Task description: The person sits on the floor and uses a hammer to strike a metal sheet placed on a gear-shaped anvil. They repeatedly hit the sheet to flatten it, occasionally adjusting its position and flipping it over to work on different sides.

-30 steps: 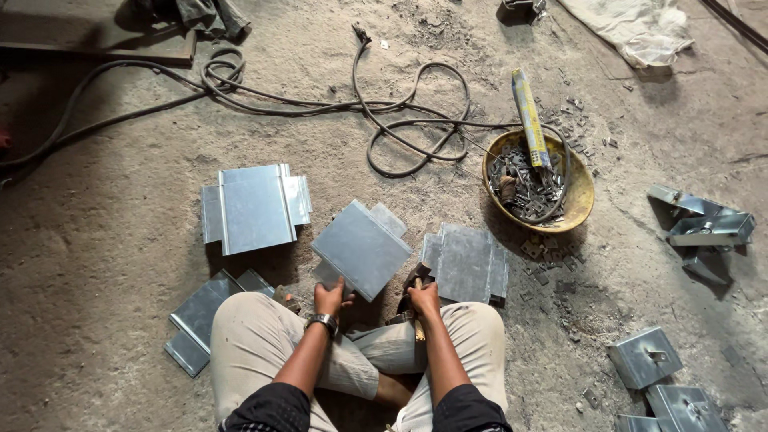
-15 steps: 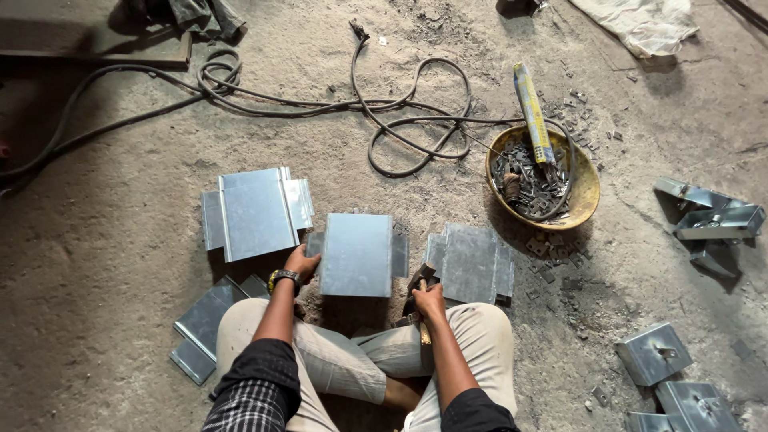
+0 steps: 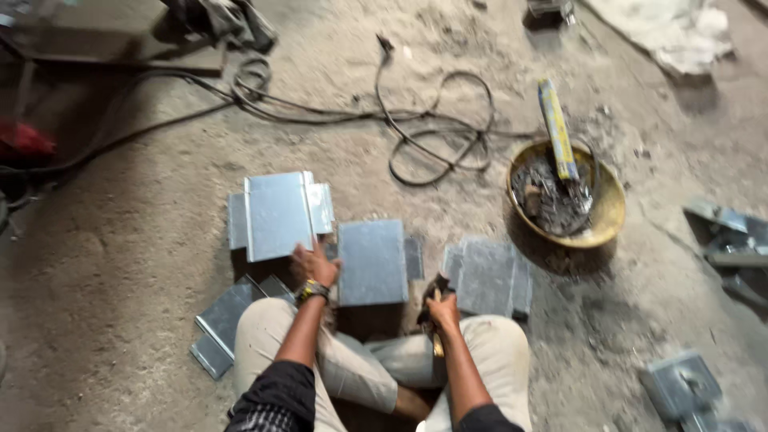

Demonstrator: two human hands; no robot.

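- Galvanised sheet-metal plate [image 3: 371, 262] lies flat on the sandy floor [image 3: 120, 264] between the knees; the left hand [image 3: 314, 265] rests spread-fingered on its left edge, pinning it.
- Right hand [image 3: 442, 308] is closed around a dark-headed tool with a wooden handle [image 3: 436, 320], probably a hammer, held just right of the plate.
- To strike well, I judge the plate needs steady pinning, with the fingers kept clear of the spot to be hit.
- Just left sits a stack of bent plates [image 3: 278, 212]; to the right, another flat stack [image 3: 488, 276].
- Farther right, a yellow pan [image 3: 608, 212] holds dark scrap and a yellow-and-blue tool [image 3: 557, 128].
- Black cables [image 3: 436, 144] loop beyond.
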